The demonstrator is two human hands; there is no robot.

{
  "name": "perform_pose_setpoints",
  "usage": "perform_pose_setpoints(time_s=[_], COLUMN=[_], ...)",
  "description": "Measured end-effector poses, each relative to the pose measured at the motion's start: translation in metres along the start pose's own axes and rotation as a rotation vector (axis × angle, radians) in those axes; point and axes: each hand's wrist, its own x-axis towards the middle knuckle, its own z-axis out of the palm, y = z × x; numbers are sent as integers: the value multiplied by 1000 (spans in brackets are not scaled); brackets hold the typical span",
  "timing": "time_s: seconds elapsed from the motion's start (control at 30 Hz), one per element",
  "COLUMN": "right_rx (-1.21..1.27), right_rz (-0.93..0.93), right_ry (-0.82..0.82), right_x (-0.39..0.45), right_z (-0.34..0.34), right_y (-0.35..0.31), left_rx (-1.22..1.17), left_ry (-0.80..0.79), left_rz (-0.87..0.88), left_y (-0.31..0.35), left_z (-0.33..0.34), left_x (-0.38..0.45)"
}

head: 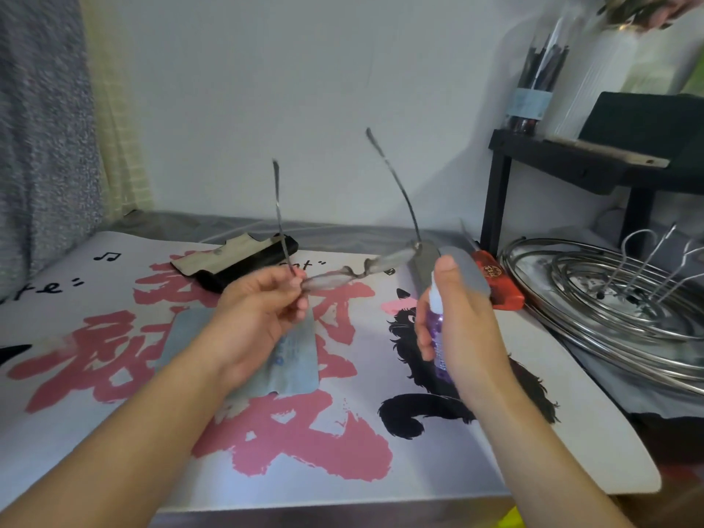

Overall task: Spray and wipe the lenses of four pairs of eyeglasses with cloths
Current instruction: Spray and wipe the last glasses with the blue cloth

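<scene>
The left hand [263, 310] pinches the eyeglasses [358, 270] at one end, so the frame runs sideways toward the right hand [463, 322], which grips the purple spray bottle [438, 318] just beside the nearer lens, nozzle pointing left at it

A pair of thin, dark-wire-framed eyeglasses [358, 269] was held above the table, lenses turned downward and both slim temple arms opened and pointing up and away; the frame was blurred by motion. It was pinched at its left end, near the hinge. A small spray bottle of clear purple plastic with a white nozzle [438, 318] was held upright just to the right of the glasses, its nozzle near the right lens. A pale blue-grey cleaning cloth [301, 360] was spread flat on the printed mat beneath, partly hidden.
</scene>
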Motion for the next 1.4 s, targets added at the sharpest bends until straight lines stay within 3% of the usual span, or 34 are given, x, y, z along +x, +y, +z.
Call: perform_pose_setpoints(time_s=[0.07, 0.13, 0.3, 0.57, 0.8, 1.03, 1.23, 1.4], right_rx=[-118, -251, -389, -344, -124, 31, 207, 48], right_rz=[-149, -326, -415, -368, -225, -149, -23, 46], right_ry=[-4, 9, 62, 110, 196, 160, 263, 233], right_x=[-10, -16, -23, -20, -6, -7, 25, 51], right_z=[12, 25, 51, 58, 27, 15, -36, -68], right_y=[6, 13, 18, 16, 22, 19, 33, 63], left_rx=[-158, -208, -241, -281, -331, -286, -248, -210], left_ry=[-76, -86, -68, -36, -12, -22, -20, -82], left_rz=[-216, -325, -373, -388, -397, -398, -383, -319], left_y=[5, 8, 11, 13, 13, 12, 8, 6], left_z=[-5, -7, -9, -11, -12, -12, -12, -13], left_x=[1, 2, 2, 2, 2, 1, 3, 3])
